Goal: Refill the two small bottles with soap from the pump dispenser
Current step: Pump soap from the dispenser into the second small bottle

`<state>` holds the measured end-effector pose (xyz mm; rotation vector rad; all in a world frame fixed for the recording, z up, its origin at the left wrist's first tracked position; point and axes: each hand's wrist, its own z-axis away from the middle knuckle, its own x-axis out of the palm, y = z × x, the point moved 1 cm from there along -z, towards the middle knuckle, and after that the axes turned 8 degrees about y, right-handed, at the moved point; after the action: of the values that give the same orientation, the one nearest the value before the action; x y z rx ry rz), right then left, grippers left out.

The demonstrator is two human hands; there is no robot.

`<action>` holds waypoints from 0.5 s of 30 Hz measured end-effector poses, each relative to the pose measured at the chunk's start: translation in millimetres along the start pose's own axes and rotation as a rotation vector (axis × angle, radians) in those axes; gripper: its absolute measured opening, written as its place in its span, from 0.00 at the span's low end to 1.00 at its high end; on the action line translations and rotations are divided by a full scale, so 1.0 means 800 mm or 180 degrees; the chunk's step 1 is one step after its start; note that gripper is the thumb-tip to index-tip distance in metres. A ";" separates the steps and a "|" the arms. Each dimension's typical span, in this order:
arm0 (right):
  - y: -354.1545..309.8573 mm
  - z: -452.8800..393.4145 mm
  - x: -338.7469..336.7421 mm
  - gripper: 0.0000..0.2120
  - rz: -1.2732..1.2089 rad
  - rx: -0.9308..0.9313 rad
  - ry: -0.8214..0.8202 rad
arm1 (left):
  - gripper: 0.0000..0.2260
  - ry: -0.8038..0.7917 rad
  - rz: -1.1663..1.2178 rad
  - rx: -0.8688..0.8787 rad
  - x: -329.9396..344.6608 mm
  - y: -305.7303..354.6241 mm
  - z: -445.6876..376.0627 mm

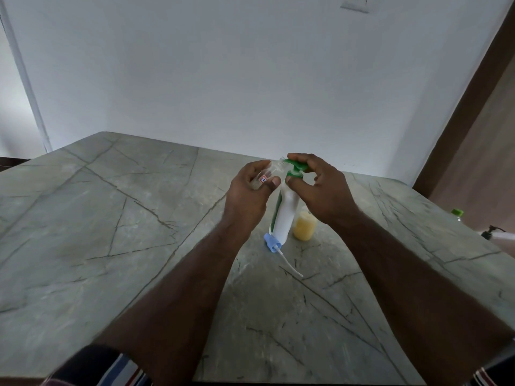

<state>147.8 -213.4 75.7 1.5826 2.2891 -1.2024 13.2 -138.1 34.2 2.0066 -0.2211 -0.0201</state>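
A white pump dispenser with a green pump head stands on the grey stone table. My right hand grips the pump head, fingers on top and thumb under the collar. My left hand holds a small clear bottle, tilted with its open neck at the green nozzle. A second small bottle with yellow liquid stands just right of the dispenser. A blue spray cap with a white tube lies on the table in front of the dispenser.
The table meets a white wall at the back. At the right edge stand a bottle with a green cap and a white bottle with a black pump. A brown door frame rises at the right.
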 end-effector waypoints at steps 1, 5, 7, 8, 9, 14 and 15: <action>0.003 0.002 0.001 0.20 -0.0004 -0.0005 -0.0001 | 0.16 -0.0011 -0.0020 0.0005 0.000 -0.001 0.000; 0.005 0.001 0.001 0.20 0.0045 -0.0029 -0.0035 | 0.16 -0.0005 -0.0041 0.0011 -0.001 0.000 0.001; 0.003 -0.002 -0.001 0.20 0.0065 -0.0027 -0.0072 | 0.16 -0.0006 -0.0026 0.0013 -0.001 0.001 0.001; 0.001 -0.003 -0.003 0.20 0.0058 -0.0017 -0.0076 | 0.15 -0.0006 -0.0010 0.0012 -0.001 0.002 0.001; -0.001 -0.004 -0.004 0.20 0.0034 -0.0010 -0.0071 | 0.15 -0.0002 0.0004 0.0009 -0.001 0.002 0.001; 0.001 -0.007 -0.003 0.19 0.0019 -0.0005 -0.0030 | 0.16 -0.0007 0.0017 0.0009 0.000 0.002 0.001; 0.003 -0.006 -0.001 0.19 0.0005 0.0003 -0.0025 | 0.17 -0.0005 0.0028 0.0004 0.000 0.002 0.001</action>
<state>151.5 -210.6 78.1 1.5767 2.2825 -1.2073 12.8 -139.0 35.3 2.0070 -0.2311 -0.0160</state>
